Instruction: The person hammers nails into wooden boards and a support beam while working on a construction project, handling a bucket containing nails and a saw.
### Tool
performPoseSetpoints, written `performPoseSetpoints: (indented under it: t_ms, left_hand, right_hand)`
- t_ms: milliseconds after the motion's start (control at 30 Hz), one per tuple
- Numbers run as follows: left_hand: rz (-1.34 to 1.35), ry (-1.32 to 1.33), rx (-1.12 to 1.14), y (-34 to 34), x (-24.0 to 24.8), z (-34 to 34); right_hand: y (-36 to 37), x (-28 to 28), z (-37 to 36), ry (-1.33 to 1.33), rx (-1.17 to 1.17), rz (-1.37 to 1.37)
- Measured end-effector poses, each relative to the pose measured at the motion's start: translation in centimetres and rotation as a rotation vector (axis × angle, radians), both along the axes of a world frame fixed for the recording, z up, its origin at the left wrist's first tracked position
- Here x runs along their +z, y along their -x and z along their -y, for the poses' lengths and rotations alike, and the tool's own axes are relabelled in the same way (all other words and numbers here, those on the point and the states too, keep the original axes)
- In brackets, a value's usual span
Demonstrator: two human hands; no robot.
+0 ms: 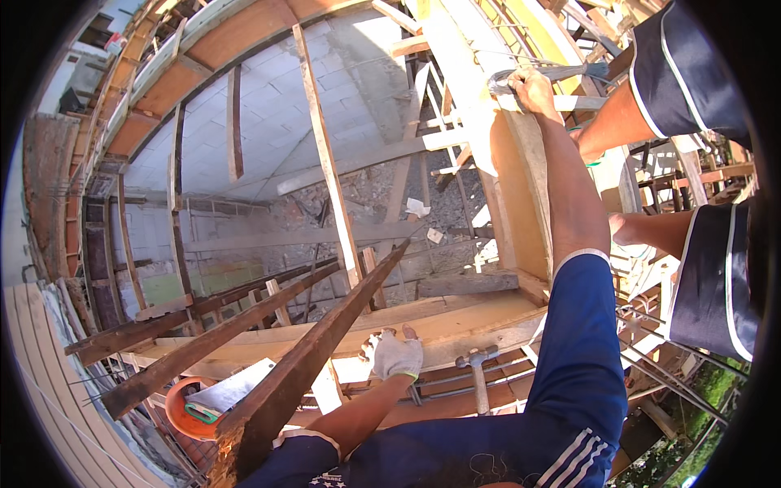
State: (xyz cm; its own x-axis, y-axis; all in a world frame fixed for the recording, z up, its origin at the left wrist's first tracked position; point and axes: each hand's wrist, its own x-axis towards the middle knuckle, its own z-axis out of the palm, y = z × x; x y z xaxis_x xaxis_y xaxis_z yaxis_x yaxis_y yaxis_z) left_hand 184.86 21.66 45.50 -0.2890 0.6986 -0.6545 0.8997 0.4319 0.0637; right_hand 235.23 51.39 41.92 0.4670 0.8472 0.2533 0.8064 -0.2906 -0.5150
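My left hand [394,355], in a pale work glove with bare fingertips, lies on the near wooden formwork board [464,346], its fingers spread over the edge. My right hand [534,91] reaches far forward to the right. Its fingers are closed on a crumpled dark grey strip [569,72], plastic or cloth, above the sunlit top of the side formwork. What lies inside the fist is hidden. A hammer [478,370] hangs on the near formwork to the right of my left hand. Left of that hand, a dark wooden beam [325,346] slants up across the opening.
Another person's bare legs [606,134] in dark shorts stand at the right. An orange bucket [189,413] with a green-handled handsaw [236,389] is at lower left. Rubble [374,199] lies far below, inside the formwork. Steel bars [675,366] stick out at right.
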Motion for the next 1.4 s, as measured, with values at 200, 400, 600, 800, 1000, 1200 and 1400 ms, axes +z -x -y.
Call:
performPoseSetpoints:
  t_ms: [200,400,600,800,1000,1200,1400]
  left_hand:
    - [-0.020,0.011,0.016,-0.3,0.7,-0.3]
    - [-0.038,-0.018,0.006,-0.1,0.3,0.3]
    - [-0.090,-0.081,-0.006,-0.5,0.0,0.5]
    - [-0.025,-0.033,-0.026,0.4,-1.8,0.8]
    - [-0.032,-0.070,-0.025,0.5,-2.1,1.0]
    - [0.011,-0.079,-0.026,0.5,-1.6,1.2]
    - [-0.013,-0.033,-0.013,1.0,-1.8,1.5]
  right_hand:
    - [-0.1,0.9,-0.2,-0.005,0.066,-0.064]
    - [2.9,-2.0,-0.6,-0.099,0.022,0.131]
    - [13.1,0.1,-1.9,-0.073,-0.021,0.127]
    - [20.3,4.8,0.6,-0.070,0.147,0.001]
    - [23.8,5.1,1.2,0.051,0.361,0.035]
    - [32.6,7.0,4.7,0.069,0.700,-0.081]
    - [41.8,15.6,12.9,-0.372,0.807,-0.369]
